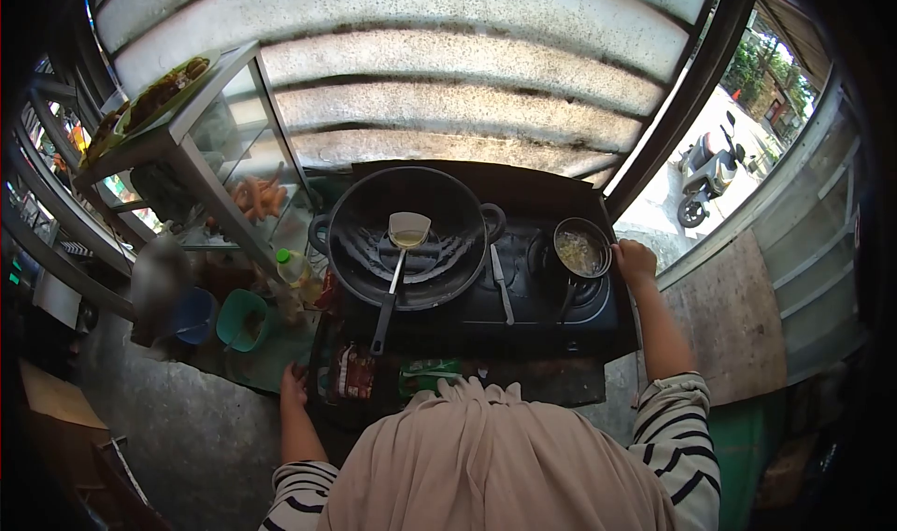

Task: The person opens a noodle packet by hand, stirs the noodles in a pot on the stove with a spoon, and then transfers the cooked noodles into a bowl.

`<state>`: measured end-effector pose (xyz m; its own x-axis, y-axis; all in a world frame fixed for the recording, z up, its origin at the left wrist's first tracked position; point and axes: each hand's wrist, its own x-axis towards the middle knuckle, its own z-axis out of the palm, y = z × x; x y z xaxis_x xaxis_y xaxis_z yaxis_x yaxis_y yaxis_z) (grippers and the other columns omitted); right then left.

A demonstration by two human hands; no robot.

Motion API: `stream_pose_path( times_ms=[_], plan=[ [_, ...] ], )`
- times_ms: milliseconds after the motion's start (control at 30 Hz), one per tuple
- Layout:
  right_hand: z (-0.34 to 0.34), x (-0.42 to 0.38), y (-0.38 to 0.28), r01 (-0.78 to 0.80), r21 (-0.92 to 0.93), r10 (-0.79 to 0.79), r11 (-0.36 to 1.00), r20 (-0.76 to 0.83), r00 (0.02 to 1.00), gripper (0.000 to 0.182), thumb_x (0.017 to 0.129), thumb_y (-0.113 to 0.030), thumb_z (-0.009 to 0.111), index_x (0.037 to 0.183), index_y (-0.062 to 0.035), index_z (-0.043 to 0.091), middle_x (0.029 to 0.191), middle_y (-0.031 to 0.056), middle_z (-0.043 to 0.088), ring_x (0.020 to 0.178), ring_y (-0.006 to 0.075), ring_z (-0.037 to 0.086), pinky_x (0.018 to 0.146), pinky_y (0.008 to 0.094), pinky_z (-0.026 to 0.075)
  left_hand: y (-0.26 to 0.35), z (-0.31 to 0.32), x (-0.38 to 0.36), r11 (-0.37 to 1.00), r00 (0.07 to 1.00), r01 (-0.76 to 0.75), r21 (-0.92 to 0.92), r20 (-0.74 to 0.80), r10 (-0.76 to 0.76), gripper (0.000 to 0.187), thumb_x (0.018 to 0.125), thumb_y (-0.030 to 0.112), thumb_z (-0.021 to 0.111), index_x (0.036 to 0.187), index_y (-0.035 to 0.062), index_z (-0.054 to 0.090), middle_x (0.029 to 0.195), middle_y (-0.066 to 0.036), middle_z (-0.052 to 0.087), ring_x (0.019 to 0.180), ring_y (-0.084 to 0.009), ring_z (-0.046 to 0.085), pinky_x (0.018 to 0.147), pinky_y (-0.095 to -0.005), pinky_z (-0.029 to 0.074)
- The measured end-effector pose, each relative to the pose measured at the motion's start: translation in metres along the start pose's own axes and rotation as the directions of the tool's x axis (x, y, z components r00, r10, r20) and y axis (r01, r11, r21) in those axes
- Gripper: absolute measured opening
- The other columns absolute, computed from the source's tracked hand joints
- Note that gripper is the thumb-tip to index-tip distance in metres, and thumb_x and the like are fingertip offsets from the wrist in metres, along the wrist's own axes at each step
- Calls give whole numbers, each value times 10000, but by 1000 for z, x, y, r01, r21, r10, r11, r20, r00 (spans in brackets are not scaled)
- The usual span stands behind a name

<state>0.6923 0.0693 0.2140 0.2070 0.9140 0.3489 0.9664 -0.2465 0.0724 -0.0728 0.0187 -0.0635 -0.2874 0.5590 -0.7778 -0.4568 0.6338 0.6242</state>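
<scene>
A large dark wok [448, 279] sits on the left of the black stove [533, 251], with a black-handled spatula [409, 230] lying in it. On the right burner stands a small pot [581, 248] with pale pieces in liquid. My right hand [635, 261] is at the stove's right edge, beside the pot, its fingers curled and their tips hard to make out. My left hand [293, 384] is low by the counter's edge, left of some red packets [355, 372]; its fingers are too small and dark to read. Between wok and pot lies a knife [503, 286].
A glass display case [187, 166] stands at the left, with a plate of food [149, 106] on top. Below it are a bottle with a green cap [293, 267], a green tub [243, 321] and a blue tub [195, 316]. A scooter [712, 171] is parked outside at the right.
</scene>
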Motion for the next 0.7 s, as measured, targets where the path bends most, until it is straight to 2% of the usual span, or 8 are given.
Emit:
stream_pose_path(
  times_ms=[67, 167, 233, 267, 367, 400, 467, 700],
  plan=[
    [23, -12, 2, -224, 128, 215, 966, 77, 974, 323, 834, -349, 543, 723, -56, 619, 748, 158, 623, 727, 355, 603, 616, 451, 467, 0, 1, -1, 1000, 1000, 1, -10, 6, -1, 456, 819, 448, 492, 1221, 231, 488, 1135, 39, 562, 1098, -166, 469, 858, -324, 232],
    [84, -20, 22, -276, 210, 272, 938, 49, 961, 314, 854, -335, 527, 713, -62, 592, 698, 148, 608, 641, 332, 605, 600, 440, 468, -5, -5, 9, 999, 999, -23, -32, 32, 24, 469, 818, 449, 492, 1235, 235, 478, 1147, 42, 556, 1109, -172, 466, 887, -329, 213],
    [98, -22, 23, -428, 472, 322, 771, 290, 901, 365, 869, -338, 524, 674, -31, 563, 592, 129, 576, 504, 266, 583, 493, 381, 453, -4, -4, 7, 1000, 999, -21, -22, 28, 22, 470, 817, 451, 492, 1236, 239, 477, 1149, 44, 553, 1110, -172, 467, 886, -331, 212],
    [105, -23, 25, -432, 471, 325, 769, 293, 899, 365, 869, -338, 524, 674, -31, 563, 592, 129, 576, 504, 266, 583, 493, 381, 453, -4, -3, 6, 1000, 999, -20, -12, 26, 21, 470, 816, 453, 491, 1237, 243, 477, 1151, 47, 551, 1112, -173, 469, 885, -332, 212],
    [97, -22, 18, -713, 686, 390, 146, 623, 678, 328, 893, -328, 530, 675, -83, 512, 494, -34, 377, 361, 93, 382, 329, 222, 301, 0, 0, 0, 1000, 1000, -8, -10, 24, 8, 465, 814, 454, 493, 1232, 250, 479, 1146, 53, 549, 1110, -168, 469, 874, -331, 217],
    [94, -23, 20, -715, 684, 392, 143, 624, 676, 328, 893, -328, 530, 675, -83, 512, 494, -34, 377, 361, 93, 382, 329, 222, 301, 0, -1, 0, 1000, 1000, -8, -6, 24, 8, 465, 814, 454, 493, 1232, 250, 479, 1146, 53, 549, 1110, -168, 469, 874, -331, 217],
    [89, -25, 21, -720, 672, 380, -171, 719, 581, 313, 884, -314, 550, 664, -99, 493, 487, -38, 374, 368, 82, 361, 331, 205, 301, -1, -2, 1, 1000, 999, -14, -13, 30, 14, 458, 814, 455, 494, 1223, 251, 484, 1137, 57, 552, 1109, -166, 470, 886, -338, 210],
    [79, -34, 37, -645, 630, 322, -433, 776, 543, 301, 879, -334, 562, 674, -139, 461, 485, -59, 348, 362, 66, 340, 342, 191, 271, -1, -2, 1, 1000, 999, -13, -25, 29, 14, 449, 816, 459, 488, 1216, 255, 482, 1149, 55, 550, 1098, -159, 478, 868, -351, 218]
  ],
)
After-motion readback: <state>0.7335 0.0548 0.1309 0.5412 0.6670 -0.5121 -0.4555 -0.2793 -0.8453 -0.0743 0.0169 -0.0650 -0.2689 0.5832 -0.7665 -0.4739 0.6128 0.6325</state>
